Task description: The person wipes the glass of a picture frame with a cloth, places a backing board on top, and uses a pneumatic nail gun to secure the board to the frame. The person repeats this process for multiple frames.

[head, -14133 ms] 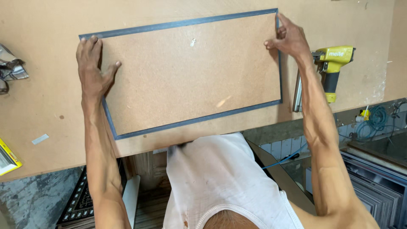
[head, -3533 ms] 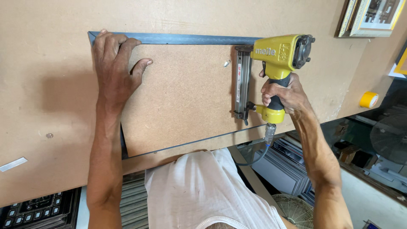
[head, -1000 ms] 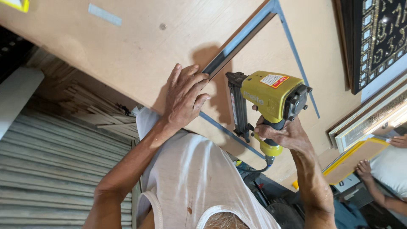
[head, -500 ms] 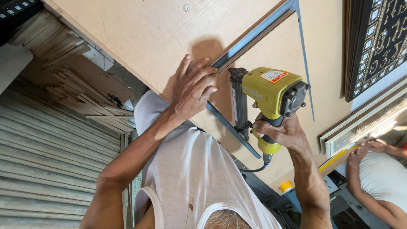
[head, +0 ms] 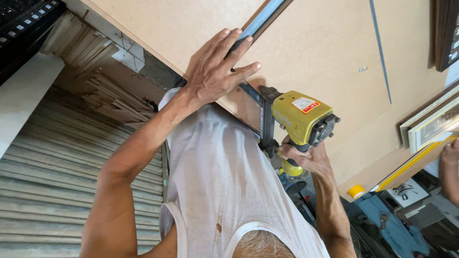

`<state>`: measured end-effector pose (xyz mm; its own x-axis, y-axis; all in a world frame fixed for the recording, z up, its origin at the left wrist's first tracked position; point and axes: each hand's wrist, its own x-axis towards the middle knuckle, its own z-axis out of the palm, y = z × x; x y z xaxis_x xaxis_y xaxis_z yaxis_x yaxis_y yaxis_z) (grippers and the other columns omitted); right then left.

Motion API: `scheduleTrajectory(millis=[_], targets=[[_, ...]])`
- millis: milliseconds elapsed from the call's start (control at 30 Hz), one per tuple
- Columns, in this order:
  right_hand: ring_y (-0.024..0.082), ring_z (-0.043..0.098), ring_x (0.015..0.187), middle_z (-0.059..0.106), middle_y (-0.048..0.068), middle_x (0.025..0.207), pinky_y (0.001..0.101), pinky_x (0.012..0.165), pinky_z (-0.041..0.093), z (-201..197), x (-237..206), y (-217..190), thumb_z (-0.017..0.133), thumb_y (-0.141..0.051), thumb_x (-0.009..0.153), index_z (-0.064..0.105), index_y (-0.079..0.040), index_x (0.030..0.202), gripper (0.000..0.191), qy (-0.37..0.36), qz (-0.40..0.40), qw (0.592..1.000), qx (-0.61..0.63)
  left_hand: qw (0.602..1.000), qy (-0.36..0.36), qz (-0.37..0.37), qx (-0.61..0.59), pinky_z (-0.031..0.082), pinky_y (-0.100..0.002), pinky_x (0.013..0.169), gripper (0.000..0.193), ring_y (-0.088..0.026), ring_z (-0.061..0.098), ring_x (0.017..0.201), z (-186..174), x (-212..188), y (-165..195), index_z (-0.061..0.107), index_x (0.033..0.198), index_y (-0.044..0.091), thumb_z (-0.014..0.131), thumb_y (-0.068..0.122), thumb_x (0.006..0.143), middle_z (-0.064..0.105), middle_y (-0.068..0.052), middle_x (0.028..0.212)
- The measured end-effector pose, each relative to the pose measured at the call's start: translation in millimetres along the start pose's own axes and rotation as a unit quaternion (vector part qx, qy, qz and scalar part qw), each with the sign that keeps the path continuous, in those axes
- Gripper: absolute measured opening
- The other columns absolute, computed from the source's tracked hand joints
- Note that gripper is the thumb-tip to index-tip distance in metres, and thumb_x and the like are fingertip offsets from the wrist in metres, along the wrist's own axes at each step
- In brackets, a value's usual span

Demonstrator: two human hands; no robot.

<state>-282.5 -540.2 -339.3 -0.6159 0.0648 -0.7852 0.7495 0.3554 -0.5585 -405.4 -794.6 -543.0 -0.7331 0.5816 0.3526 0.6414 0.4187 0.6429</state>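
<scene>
- Yellow nail gun (head: pixel 301 119) sits at the near edge of the picture frame (head: pixel 260 21), nose w/ black magazine (head: pixel 266 119) against the frame's dark rail, close to the corner by the person's body.
- Right hand (head: pixel 306 157) wrapped tight round the gun's grip from below, fingers curled shut on it; trigger finger not clear.
- Left hand (head: pixel 215 71) flat on the frame's rail & backing board, fingers spread, pressing down just beside the gun.
- Frame lies face down on tan workbench (head: pixel 158 28); bench edge runs right behind left wrist, little room on that side; more open board to the right of the gun.
- Vs 0.5 s ago: view tilted further, gun and hands in about the same spot on the frame, left fingers a bit more splayed.
- Yellow tape roll (head: pixel 355 191) near bench's far edge; stacked framed pictures (head: pixel 430 124) at right.
- Another person's hand (head: pixel 449 162) at right edge, apart.
- No containers w/ visible contents.
</scene>
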Motion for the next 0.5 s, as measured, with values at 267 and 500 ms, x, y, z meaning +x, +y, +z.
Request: scheduleTrajectory(millis=[267, 500], targets=[[0.014, 0.068, 0.065, 0.070, 0.007, 0.076, 0.0283, 0.059, 0.058, 14, -3, -5, 0.075, 0.006, 0.073, 0.062, 0.001, 0.120, 0.048, 0.010, -0.013, 1.000, -0.004, 0.999, -0.023, 0.015, 0.017, 0.030, -0.050, 0.132, 0.049, -0.035, 0.031, 0.155, 9, -8, -2, 0.060, 0.151, 0.034, 0.067, 0.011, 0.108, 0.038, -0.010, 0.167], [0.013, 0.070, 0.065, 0.072, 0.006, 0.074, 0.0286, 0.061, 0.060, 28, -10, 9, 0.072, 0.005, 0.074, 0.066, 0.001, 0.110, 0.037, 0.042, -0.059, 0.996, -0.060, 1.000, -0.018, 0.009, 0.019, 0.030, -0.049, 0.134, 0.052, -0.033, 0.028, 0.156, 11, -8, -2, 0.060, 0.152, 0.037, 0.067, 0.010, 0.107, 0.036, -0.008, 0.169]])
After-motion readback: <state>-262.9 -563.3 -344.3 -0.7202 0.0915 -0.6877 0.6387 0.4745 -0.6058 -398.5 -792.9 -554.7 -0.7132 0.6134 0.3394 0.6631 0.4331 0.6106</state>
